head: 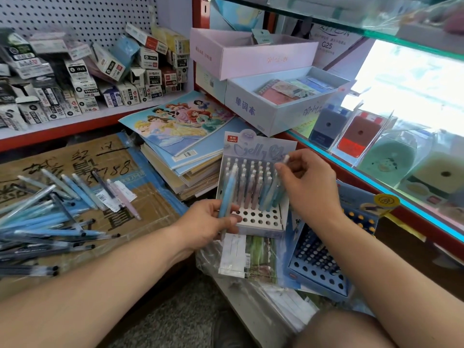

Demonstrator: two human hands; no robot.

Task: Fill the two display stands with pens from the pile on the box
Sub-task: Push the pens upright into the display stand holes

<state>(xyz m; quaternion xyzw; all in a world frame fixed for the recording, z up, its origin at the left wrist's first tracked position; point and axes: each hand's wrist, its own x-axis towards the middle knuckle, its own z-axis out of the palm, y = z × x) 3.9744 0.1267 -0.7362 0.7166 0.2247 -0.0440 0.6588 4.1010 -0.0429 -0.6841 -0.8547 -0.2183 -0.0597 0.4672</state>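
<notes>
A pale "Jelly" display stand (258, 222) stands in the middle, its back rows holding several pastel pens and its front holes bare. My left hand (208, 222) grips a light blue pen (227, 194) upright at the stand's left edge. My right hand (308, 182) pinches a pale pen (285, 160) at its top, over the stand's right rows. A second, blue display stand (319, 267) lies lower right, partly under my right forearm, with dark pens in its far rows. The pile of pens (47, 222) lies on the cardboard box (140, 204) at the left.
A stack of notebooks (180, 136) lies behind the stand. Boxes of refills (82, 79) crowd the shelf at the upper left. A glass counter (391, 172) with sharpeners runs along the right. Wrapped paper packs (241, 257) lie under the stands.
</notes>
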